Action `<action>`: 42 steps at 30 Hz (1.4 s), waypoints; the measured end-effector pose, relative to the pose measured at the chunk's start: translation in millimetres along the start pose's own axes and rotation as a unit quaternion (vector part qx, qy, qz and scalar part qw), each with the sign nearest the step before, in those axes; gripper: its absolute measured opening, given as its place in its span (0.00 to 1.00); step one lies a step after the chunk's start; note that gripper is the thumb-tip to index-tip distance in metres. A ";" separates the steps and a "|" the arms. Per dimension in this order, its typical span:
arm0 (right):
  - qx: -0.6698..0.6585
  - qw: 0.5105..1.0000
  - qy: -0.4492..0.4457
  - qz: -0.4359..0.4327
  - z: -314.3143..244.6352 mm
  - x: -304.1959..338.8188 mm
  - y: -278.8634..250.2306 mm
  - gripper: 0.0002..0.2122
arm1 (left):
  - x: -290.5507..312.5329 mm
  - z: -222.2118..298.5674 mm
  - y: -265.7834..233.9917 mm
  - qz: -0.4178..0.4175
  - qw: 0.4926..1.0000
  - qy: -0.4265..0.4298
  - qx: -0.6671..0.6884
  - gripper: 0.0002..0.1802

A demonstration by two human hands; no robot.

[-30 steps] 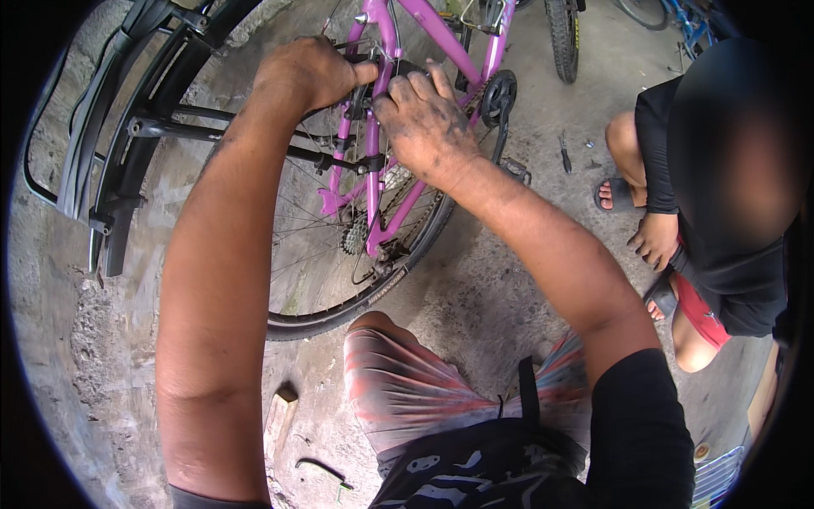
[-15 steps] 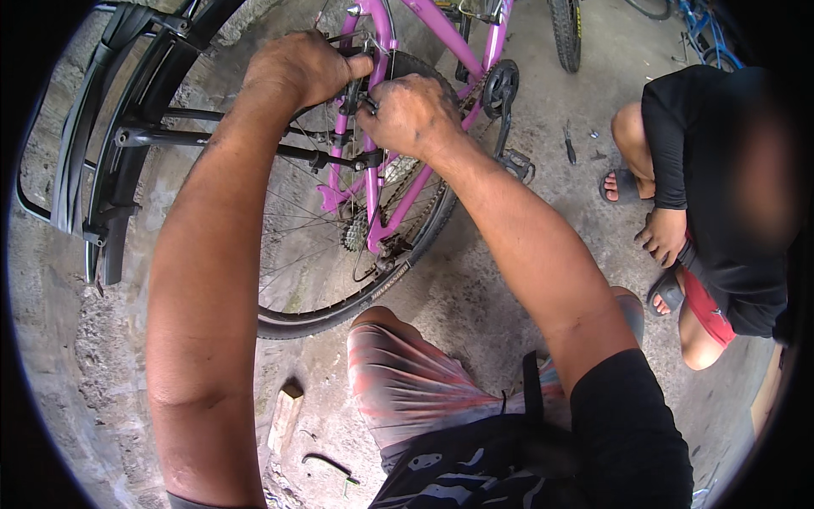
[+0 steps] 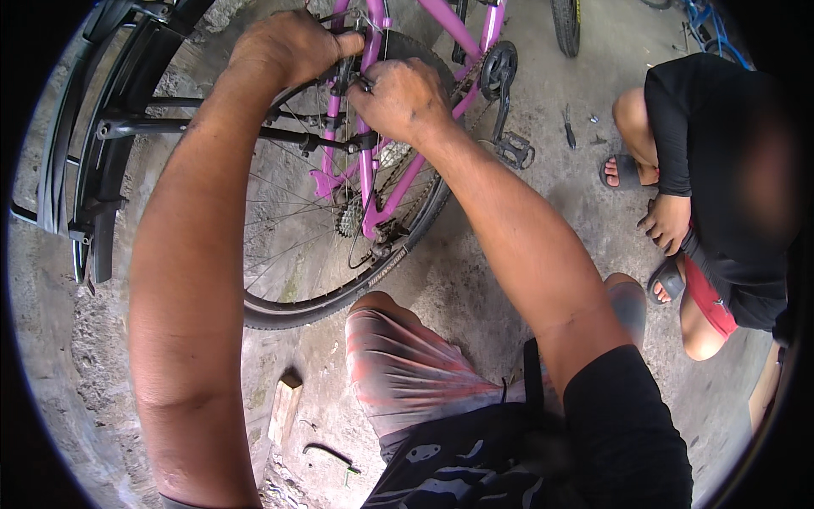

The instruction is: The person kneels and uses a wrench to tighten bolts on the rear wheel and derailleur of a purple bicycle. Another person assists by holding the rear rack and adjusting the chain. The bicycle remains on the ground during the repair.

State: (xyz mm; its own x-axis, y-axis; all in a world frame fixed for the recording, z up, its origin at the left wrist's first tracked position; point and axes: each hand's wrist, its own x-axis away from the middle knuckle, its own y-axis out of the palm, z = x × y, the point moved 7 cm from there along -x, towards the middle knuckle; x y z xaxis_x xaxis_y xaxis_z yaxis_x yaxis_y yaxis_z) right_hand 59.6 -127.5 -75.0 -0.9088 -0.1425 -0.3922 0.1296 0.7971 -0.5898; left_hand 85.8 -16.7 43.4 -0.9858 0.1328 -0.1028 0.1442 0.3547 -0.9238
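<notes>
A purple bicycle frame [image 3: 448, 32] stands in front of me, with its rear wheel's tyre [image 3: 405, 246] curving toward my knee. My left hand [image 3: 284, 49] is closed at the rear brake [image 3: 341, 75], its thumb pressed against the black part beside the purple stay. Close by on the right, my right hand [image 3: 402, 100] has its fingers curled in a pinch at the same brake. A small dark piece shows at its fingertips, too hidden to name. Below the hands are the rear sprockets [image 3: 348, 217] and, further right, the crank and chainring [image 3: 498, 71].
A black rack [image 3: 127, 127] juts out at the left. Someone in a black top [image 3: 716, 144] squats at the right, near pliers-like tool [image 3: 569, 127] on the concrete. A wooden block [image 3: 285, 409] and a curved black piece [image 3: 331, 455] lie below. Another tyre [image 3: 566, 27] stands behind.
Both hands and the bicycle sit slightly further left and higher in the picture, as the whole view has shifted. Both hands remain at the rear brake.
</notes>
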 end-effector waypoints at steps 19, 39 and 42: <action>-0.010 0.996 0.016 -0.091 -6.4 13.1 -7.0 0.20 | 3.5 -13.1 2.6 -0.112 0.993 0.025 -0.009 0.41; 0.053 0.992 -0.058 -0.097 -6.2 -2.5 -12.0 0.17 | -8.5 -13.5 15.4 -0.095 0.995 0.014 0.029 0.29; 0.042 0.993 -0.036 -0.106 -2.5 -5.2 -10.7 0.17 | -5.3 -6.8 11.1 -0.100 0.995 0.019 0.020 0.29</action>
State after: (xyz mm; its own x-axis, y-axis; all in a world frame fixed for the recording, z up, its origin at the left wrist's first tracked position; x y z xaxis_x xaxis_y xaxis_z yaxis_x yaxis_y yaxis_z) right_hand 62.0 -133.9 -64.8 -0.8886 -0.3467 -0.3002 -0.0269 0.6928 -0.7207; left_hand 93.2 -7.2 36.2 -0.9904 0.0984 0.0970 -0.0582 0.3396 -0.9388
